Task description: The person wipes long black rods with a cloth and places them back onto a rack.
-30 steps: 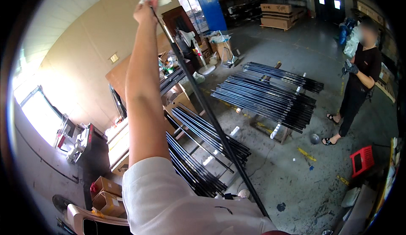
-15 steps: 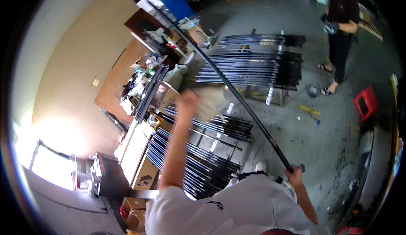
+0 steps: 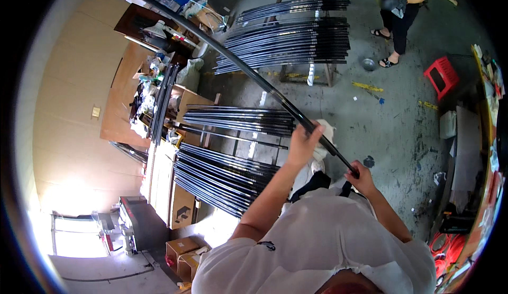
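A long black pole (image 3: 253,75) slants across the view from the upper left down to my hands. Its near end, which looks thinner, is gripped in my right hand (image 3: 361,178), the fingers closed round it. Farther up, my left hand (image 3: 304,145) is closed about the thicker part of the pole. An off-white cloth (image 3: 328,131) bunches against the pole on the far side of my left hand. The fingers on that side are partly hidden, so how the cloth is gripped does not show fully.
Several black poles lie in rows on a near rack (image 3: 225,180) and a far rack (image 3: 296,40). A co-worker (image 3: 405,8) in dark clothes stands at the upper right, by a red stool (image 3: 442,77). Cardboard boxes (image 3: 182,251) stand at the lower left.
My left hand has come down and right from above the near rack onto the pole, bringing the cloth. The pole's near end has risen in view, and the view has shifted.
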`<state>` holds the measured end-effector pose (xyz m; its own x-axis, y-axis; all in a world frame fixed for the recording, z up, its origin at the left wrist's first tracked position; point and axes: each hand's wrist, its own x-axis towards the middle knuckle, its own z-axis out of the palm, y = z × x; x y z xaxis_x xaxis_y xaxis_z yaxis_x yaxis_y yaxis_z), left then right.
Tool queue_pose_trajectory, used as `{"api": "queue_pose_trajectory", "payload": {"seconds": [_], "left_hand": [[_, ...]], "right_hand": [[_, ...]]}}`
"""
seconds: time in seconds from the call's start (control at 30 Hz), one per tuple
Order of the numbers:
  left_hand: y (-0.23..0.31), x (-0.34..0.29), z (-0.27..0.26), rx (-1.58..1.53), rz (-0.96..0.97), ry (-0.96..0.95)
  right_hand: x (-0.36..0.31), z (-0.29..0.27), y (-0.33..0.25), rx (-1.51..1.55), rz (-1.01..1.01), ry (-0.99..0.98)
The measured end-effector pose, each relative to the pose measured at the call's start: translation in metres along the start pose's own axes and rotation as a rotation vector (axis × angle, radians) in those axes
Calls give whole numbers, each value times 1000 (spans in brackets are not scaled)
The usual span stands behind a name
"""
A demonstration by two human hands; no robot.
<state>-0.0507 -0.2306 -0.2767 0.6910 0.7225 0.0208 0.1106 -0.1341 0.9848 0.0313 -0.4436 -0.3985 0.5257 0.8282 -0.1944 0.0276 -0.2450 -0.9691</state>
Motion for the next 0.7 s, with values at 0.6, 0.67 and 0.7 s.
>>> {"api": "queue_pose_trajectory", "payload": {"seconds": [0.6,0.67,0.7], "left_hand": [[11,-5,-23,-23,21,164],[26,-1,-29,-60,25,211],[28,1,-33,-37,39,190]], "right_hand": [[-19,-18,16,-160,-33,-119],[-26,-29,38,-362,43,-256],[-30,-31,32,-462,89,-326]]}}
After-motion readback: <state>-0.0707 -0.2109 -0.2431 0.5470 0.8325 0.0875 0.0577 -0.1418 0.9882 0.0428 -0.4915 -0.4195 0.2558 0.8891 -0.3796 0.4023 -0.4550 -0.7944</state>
